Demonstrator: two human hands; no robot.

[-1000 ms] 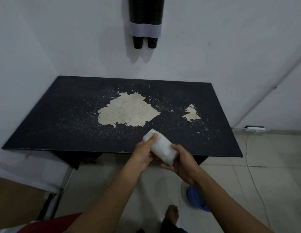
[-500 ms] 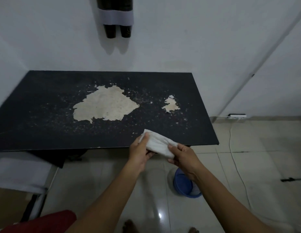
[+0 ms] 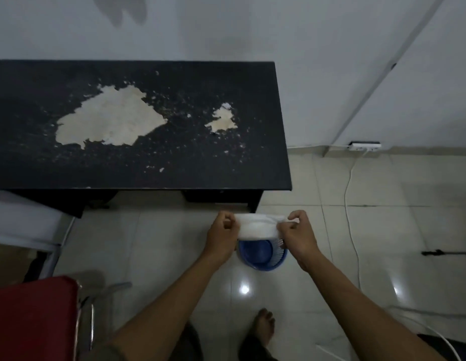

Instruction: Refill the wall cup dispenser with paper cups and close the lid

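A white wrapper-like bundle [image 3: 256, 227], soft plastic or cloth, is stretched between my left hand [image 3: 222, 237] and my right hand [image 3: 298, 234]. Each hand pinches one end of it. The bundle hangs just above a blue plastic basket [image 3: 262, 257] on the floor, in front of the table's right leg. I cannot tell what the bundle holds. The wall cup dispenser is out of the frame; only its shadow [image 3: 127, 11] shows on the wall at the top.
A black table [image 3: 174, 162] with worn, peeled patches stands against the white wall. A red chair seat [image 3: 31, 319] is at the lower left. A power strip [image 3: 364, 146] and white cable [image 3: 350, 217] lie on the tiled floor to the right. My bare foot [image 3: 264, 324] is below the basket.
The view has tilted down and the dispenser has left the frame. Both hands have carried the white bundle off the table edge, down over the blue basket, and pulled it out wide.
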